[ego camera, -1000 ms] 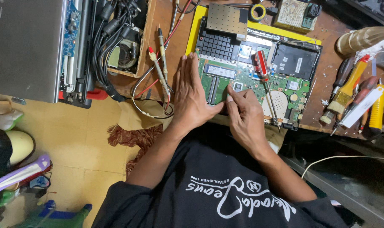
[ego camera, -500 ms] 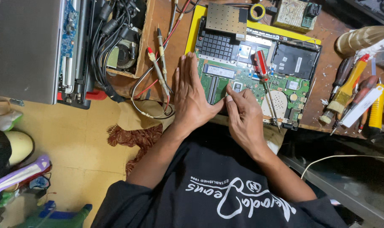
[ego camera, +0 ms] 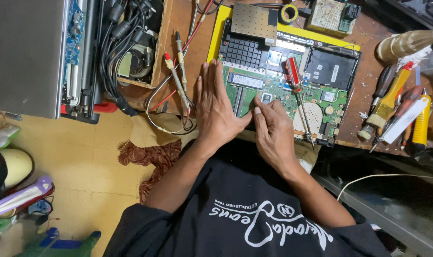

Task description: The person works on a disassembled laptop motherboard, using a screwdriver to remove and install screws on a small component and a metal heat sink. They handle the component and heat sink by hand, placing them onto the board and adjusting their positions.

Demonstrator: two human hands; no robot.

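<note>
— Anything shifted since a moment ago?

— Barely. Both hands stay where they were half a second back; only my right index tip has crept a touch nearer the small square chip. The board has not moved.

— Where is everything?

— My left hand [ego camera: 215,107] lies flat, fingers straight and spread, pressing on the left part of the green laptop motherboard [ego camera: 278,93], which sits in its open dark case on the brown wooden worktop [ego camera: 364,71]. It grips nothing. My right hand [ego camera: 273,128] is loosely curled, fingertips resting on the board beside my left thumb; whether they pinch some small part I cannot tell, since the knuckles hide it.

— What could go wrong?

— I judge the red-handled screwdriver [ego camera: 296,88] the main worry: it lies loose across the board just beside my right hand, and a nudge could drag its metal tip over the components. The red and black multimeter probes [ego camera: 178,78] lie near my left hand, and a sweep of the wrist could pull their wires onto the board. Leaning hard with the flat palm might also flex it.
</note>
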